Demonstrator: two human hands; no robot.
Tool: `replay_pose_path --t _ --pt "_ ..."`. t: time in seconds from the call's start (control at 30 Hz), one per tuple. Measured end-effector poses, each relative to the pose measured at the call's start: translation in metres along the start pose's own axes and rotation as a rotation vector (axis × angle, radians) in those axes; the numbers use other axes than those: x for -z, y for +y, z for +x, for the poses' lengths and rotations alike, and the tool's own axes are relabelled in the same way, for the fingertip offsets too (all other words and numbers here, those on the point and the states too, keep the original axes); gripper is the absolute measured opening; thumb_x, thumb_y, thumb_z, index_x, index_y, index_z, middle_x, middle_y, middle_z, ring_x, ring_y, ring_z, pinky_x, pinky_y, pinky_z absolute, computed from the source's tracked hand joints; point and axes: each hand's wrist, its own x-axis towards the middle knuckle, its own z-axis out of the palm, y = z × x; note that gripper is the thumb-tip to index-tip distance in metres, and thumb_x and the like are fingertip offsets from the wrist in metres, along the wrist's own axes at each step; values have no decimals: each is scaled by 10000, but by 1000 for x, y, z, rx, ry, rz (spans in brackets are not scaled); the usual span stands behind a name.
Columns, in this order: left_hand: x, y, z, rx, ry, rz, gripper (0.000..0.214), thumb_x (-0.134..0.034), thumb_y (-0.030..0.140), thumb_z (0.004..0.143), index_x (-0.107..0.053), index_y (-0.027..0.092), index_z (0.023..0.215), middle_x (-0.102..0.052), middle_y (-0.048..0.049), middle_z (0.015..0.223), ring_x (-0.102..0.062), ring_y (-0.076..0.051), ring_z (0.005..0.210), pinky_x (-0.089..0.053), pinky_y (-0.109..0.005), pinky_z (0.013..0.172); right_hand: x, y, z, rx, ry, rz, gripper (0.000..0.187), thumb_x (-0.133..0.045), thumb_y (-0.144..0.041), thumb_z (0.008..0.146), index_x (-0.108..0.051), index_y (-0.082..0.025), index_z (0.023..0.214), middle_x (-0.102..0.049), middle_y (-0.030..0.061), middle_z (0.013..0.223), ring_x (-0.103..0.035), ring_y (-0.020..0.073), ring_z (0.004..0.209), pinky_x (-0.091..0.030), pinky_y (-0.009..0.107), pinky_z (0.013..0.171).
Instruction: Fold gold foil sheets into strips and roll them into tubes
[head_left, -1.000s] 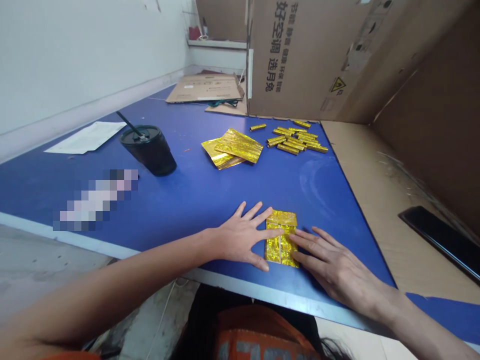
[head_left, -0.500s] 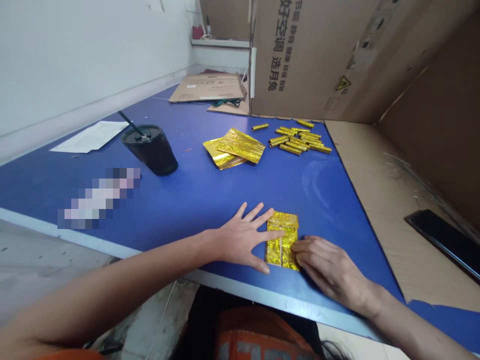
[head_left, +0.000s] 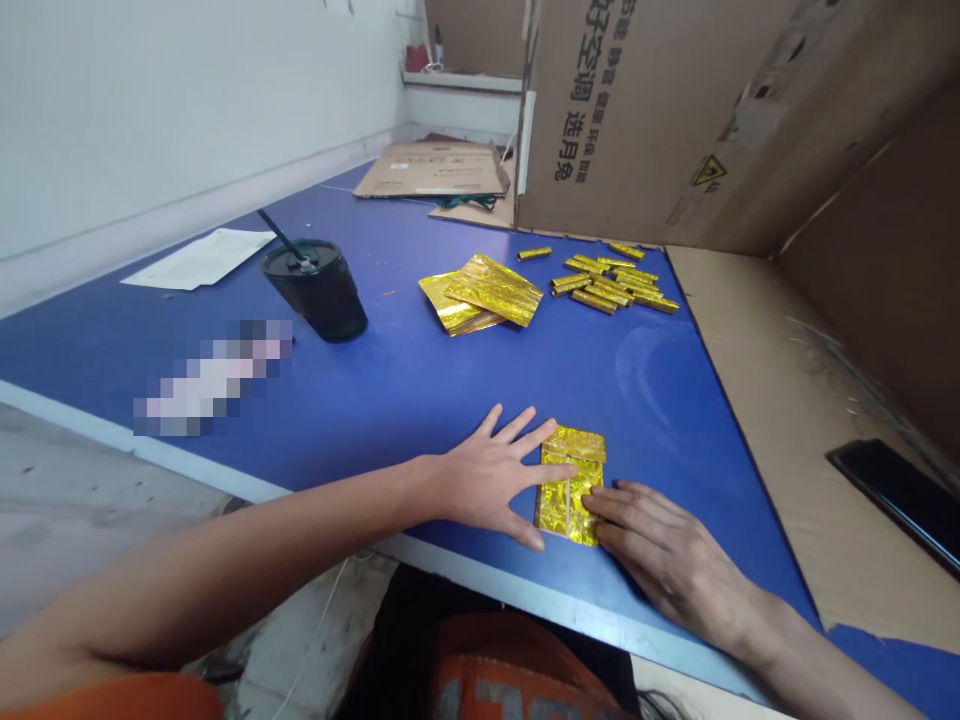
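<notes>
From where I stand, the left hand (head_left: pixel 487 480) lies wide open on the blue table (head_left: pixel 420 400), fingers spread, one fingertip reaching over the left edge of the gold foil packet (head_left: pixel 570 510). The right hand (head_left: pixel 667 560), fingers together and flat, rests its tips on the packet's right side, gripping nothing. Farther off lie gold foil sheets (head_left: pixel 487 295) and short gold foil rolls (head_left: pixel 607 285).

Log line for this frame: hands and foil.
left hand: fingers on folded gold foil | right hand: fingers at its edge | nearby: foil sheets, foil rolls
</notes>
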Motion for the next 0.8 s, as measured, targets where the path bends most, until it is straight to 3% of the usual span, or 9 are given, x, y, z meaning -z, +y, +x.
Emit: replay_pose_path --t 0.07,0.17,0.27,0.37,0.5,0.63,0.73,0.8 --pt "0 0 0 2 0 7 825 -428 741 649 -245 338 1345 -71 -104 1456 -34 -414 1293 -52 -652 950 -2 -1 2 -63 53 102 212 -426 -125 845 -550 -176 1009 -628 98 1041 -568 170 983 -449 368 875" --pt "1 0 -1 0 -4 18 845 -442 743 636 -234 340 1349 -77 -110 1454 -39 -417 1291 -58 -653 949 -3 -1 7 -283 152 260 148 -407 -176 862 -549 -193 902 -641 62 900 -600 148 826 -492 296 746" --pt "2 0 0 5 -7 16 832 -436 740 643 -247 335 1345 -99 -119 1450 -46 -416 1292 -71 -647 950 -3 0 13 -547 233 308 167 -396 -263 870 -541 -204 813 -617 21 710 -582 135 632 -481 260 606" --pt "0 3 1 31 12 3 738 -399 709 702 -285 337 1329 -131 -119 1446 -66 -406 1295 -78 -645 948 -5 4 19 -706 241 338 217 -394 -332 861 -521 -205 739 -567 -9 598 -528 122 518 -433 238 510" --pt "-7 6 2 84 110 -22 640 -426 638 751 -343 319 1299 -187 -135 1429 -115 -378 1299 -83 -629 959 -6 9 25 -767 201 402 227 -396 -343 849 -517 -201 720 -585 -8 621 -533 119 541 -419 232 532" --pt "-10 10 1 127 337 -102 618 -589 514 715 -424 217 1231 -317 -147 1361 -268 -304 1254 -200 -508 991 -6 10 28 -772 186 388 220 -399 -335 837 -526 -203 714 -590 -8 610 -529 122 530 -414 237 524" --pt "-9 14 0 85 478 -143 382 -616 419 727 -557 160 1003 -532 -102 1090 -455 -228 1029 -347 -383 882 -5 9 29 -769 185 377 224 -397 -332 836 -531 -203 710 -594 -6 609 -540 125 535 -419 239 524" --pt "-10 16 0 36 478 -142 220 -577 366 774 -588 159 847 -571 -54 878 -488 -180 848 -381 -329 774 -4 9 28 -768 184 372 231 -398 -338 839 -531 -203 707 -592 -9 607 -540 122 532 -422 239 526"
